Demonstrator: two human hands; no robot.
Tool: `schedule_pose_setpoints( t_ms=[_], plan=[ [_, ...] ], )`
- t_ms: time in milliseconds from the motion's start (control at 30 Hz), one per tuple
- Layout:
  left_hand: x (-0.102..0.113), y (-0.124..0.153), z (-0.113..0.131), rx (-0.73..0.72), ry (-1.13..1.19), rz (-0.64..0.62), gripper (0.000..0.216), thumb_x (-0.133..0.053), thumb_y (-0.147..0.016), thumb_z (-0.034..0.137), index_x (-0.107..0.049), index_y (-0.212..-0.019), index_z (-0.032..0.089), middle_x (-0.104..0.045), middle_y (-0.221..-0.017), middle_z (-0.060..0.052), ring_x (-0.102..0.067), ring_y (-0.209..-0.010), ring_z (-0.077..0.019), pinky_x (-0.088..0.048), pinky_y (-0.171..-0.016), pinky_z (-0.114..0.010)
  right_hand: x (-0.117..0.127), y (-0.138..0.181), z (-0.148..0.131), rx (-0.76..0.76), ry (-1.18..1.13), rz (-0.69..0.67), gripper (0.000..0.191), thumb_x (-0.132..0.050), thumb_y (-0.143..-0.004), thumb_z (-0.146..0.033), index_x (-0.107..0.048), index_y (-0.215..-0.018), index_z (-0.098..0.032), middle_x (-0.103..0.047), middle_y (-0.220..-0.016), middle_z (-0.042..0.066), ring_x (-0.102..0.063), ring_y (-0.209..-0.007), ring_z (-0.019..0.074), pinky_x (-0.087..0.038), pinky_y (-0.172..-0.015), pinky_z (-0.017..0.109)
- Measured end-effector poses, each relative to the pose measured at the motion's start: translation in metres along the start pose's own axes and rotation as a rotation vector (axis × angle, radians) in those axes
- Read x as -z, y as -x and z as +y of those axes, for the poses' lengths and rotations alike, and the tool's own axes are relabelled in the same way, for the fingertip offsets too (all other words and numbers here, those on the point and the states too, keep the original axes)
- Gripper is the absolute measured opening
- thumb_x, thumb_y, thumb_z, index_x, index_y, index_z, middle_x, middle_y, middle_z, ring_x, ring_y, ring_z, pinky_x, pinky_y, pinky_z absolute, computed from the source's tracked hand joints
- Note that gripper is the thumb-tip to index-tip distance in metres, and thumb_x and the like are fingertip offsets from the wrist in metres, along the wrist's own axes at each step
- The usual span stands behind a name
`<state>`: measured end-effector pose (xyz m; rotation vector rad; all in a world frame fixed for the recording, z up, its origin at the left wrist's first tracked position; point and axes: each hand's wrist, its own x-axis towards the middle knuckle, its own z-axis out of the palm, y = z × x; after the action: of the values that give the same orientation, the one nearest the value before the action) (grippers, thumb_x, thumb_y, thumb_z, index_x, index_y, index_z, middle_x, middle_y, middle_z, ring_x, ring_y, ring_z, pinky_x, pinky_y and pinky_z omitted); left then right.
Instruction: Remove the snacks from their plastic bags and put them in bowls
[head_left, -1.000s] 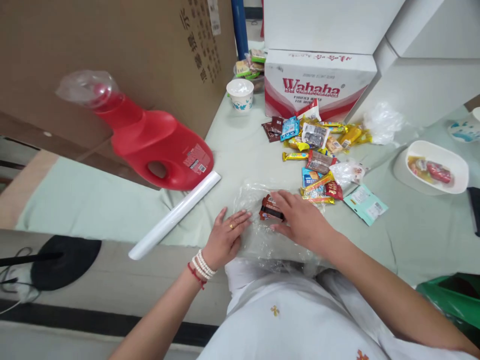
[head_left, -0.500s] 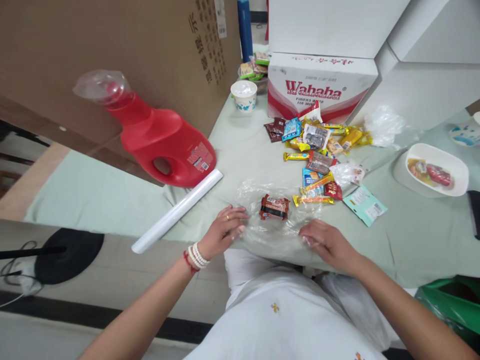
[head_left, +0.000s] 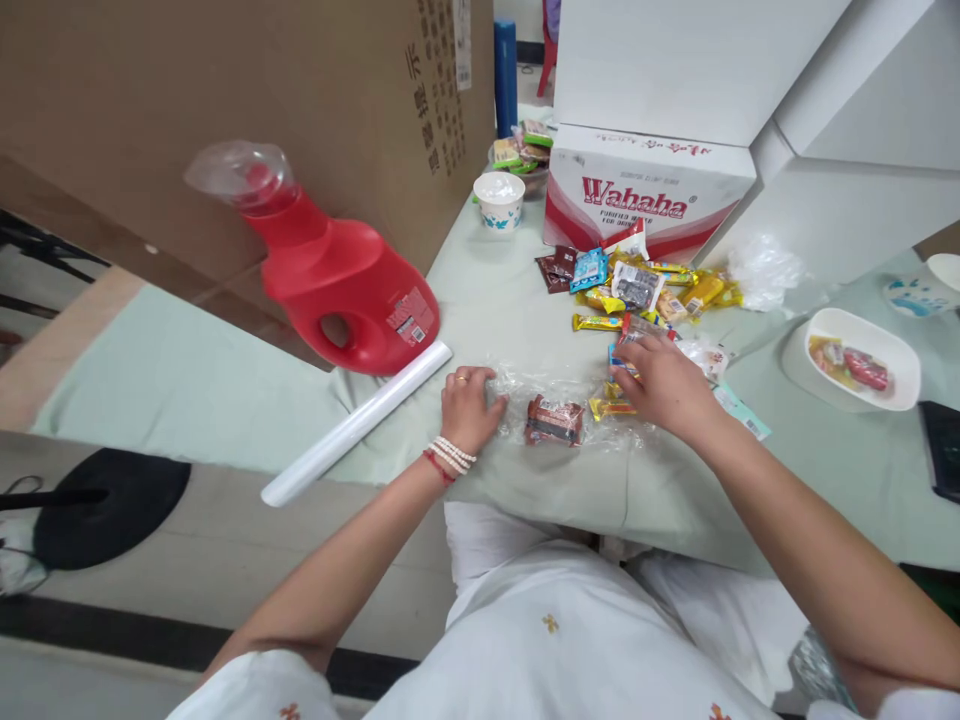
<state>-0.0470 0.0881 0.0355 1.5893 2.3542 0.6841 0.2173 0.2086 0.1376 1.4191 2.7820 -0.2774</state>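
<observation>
A brown-wrapped snack (head_left: 553,421) lies on a crumpled sheet of clear plastic film (head_left: 517,384) near the table's front edge. At the film's left side rests my left hand (head_left: 471,410), thumb apart from the fingers and nothing visible in its grasp. My right hand (head_left: 666,388) is over the near part of a pile of wrapped snacks (head_left: 636,284), fingers stretched out. It partly covers yellow stick packets (head_left: 613,408) and a blue packet. Whether its fingertips touch them I cannot tell.
A white roll (head_left: 358,424) lies by a red jug (head_left: 352,290) at the left. Behind stand a paper cup (head_left: 499,200) and a Wahaha carton (head_left: 645,190). On the right are a white tub (head_left: 855,385) with snacks and a dark phone-like object (head_left: 941,450).
My right hand has left the film's right edge and moved forward to the snack pile. My left hand has shifted slightly forward. The film looks more bunched, and the brown snack stays on it.
</observation>
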Motion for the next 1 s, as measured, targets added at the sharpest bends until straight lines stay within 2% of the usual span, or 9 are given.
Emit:
schedule_pose_setpoints(
  t_ms=[67,167,300,433,600,667,767,833,1000],
  plan=[
    [-0.002,0.001,0.001,0.018,0.011,0.042,0.049,-0.071,-0.08,0.03,-0.062,-0.127,0.018,-0.062,-0.13,-0.016,-0.054,-0.123,-0.0362,-0.046,-0.105,-0.052,0.0,-0.022,-0.016,0.078,0.009,-0.016,0.041,-0.047,-0.103,-0.041,-0.064,-0.131,-0.018,-0.067,-0.129,0.016,-0.055,-0.124,0.0331,-0.046,-0.09,0.037],
    [-0.002,0.004,0.002,0.034,0.044,0.081,0.065,-0.07,-0.08,0.029,-0.051,-0.142,0.02,-0.056,-0.143,-0.017,-0.049,-0.134,-0.0384,-0.042,-0.111,-0.056,-0.015,-0.054,-0.035,0.101,0.038,-0.209,0.045,-0.056,-0.099,-0.046,-0.063,-0.13,-0.013,-0.069,-0.124,0.019,-0.056,-0.121,0.0344,-0.047,-0.091,0.038],
    [-0.003,0.004,0.005,0.035,0.089,0.042,0.084,-0.068,-0.082,0.03,-0.034,-0.158,0.019,-0.055,-0.148,-0.019,-0.045,-0.139,-0.0414,-0.036,-0.114,-0.061,-0.034,-0.078,-0.048,0.036,0.022,-0.347,0.043,-0.072,-0.086,-0.027,-0.065,-0.125,-0.009,-0.072,-0.115,0.02,-0.062,-0.111,0.0303,-0.047,-0.086,0.032],
    [-0.001,-0.001,0.011,0.0,0.16,-0.027,0.1,-0.066,-0.077,0.018,-0.018,-0.165,0.023,-0.064,-0.142,-0.015,-0.05,-0.133,-0.0393,-0.036,-0.111,-0.059,-0.031,-0.081,-0.049,0.091,-0.177,-0.408,0.027,-0.06,-0.085,-0.01,-0.075,-0.107,-0.016,-0.075,-0.095,0.005,-0.064,-0.083,0.0154,-0.044,-0.073,0.022],
    [0.007,-0.015,0.02,0.027,0.128,-0.151,0.109,-0.06,-0.068,0.004,-0.017,-0.166,0.022,-0.074,-0.114,-0.01,-0.058,-0.114,-0.0349,-0.041,-0.1,-0.052,-0.022,-0.054,-0.053,0.245,-0.33,-0.285,0.031,-0.053,-0.088,-0.009,-0.078,-0.105,-0.018,-0.069,-0.086,0.002,-0.06,-0.076,0.0141,-0.041,-0.073,0.022],
    [0.008,-0.019,0.022,0.012,0.114,-0.203,0.096,-0.057,-0.067,0.0,-0.04,-0.158,0.024,-0.073,-0.096,-0.007,-0.06,-0.106,-0.0324,-0.042,-0.095,-0.048,-0.022,-0.036,-0.054,0.339,-0.305,-0.243,0.033,-0.052,-0.091,-0.011,-0.077,-0.11,-0.02,-0.065,-0.091,0.004,-0.06,-0.078,0.0148,-0.041,-0.075,0.023],
    [0.005,-0.02,0.021,-0.01,0.144,-0.225,0.054,-0.054,-0.065,-0.002,-0.071,-0.11,0.023,-0.068,-0.081,-0.004,-0.062,-0.095,-0.0273,-0.043,-0.09,-0.042,-0.024,-0.012,-0.054,0.426,-0.299,-0.255,0.03,-0.051,-0.1,-0.023,-0.073,-0.12,-0.023,-0.06,-0.096,0.005,-0.06,-0.079,0.0149,-0.041,-0.075,0.024],
    [0.002,-0.017,0.018,-0.01,0.193,-0.192,0.035,-0.053,-0.065,-0.002,-0.067,-0.087,0.022,-0.064,-0.075,-0.002,-0.061,-0.086,-0.0238,-0.045,-0.085,-0.038,-0.029,-0.002,-0.053,0.423,-0.318,-0.266,0.028,-0.052,-0.103,-0.03,-0.07,-0.123,-0.023,-0.06,-0.099,0.005,-0.061,-0.081,0.0152,-0.041,-0.074,0.024],
    [0.007,-0.001,0.005,-0.177,0.294,-0.07,0.026,-0.051,-0.062,0.0,-0.06,-0.07,0.023,-0.06,-0.075,-0.003,-0.057,-0.087,-0.0235,-0.047,-0.085,-0.038,-0.048,0.008,-0.053,0.281,-0.286,-0.144,0.022,-0.047,-0.1,-0.015,-0.068,-0.105,-0.019,-0.058,-0.097,0.005,-0.059,-0.08,0.0155,-0.04,-0.071,0.025]
  ],
)
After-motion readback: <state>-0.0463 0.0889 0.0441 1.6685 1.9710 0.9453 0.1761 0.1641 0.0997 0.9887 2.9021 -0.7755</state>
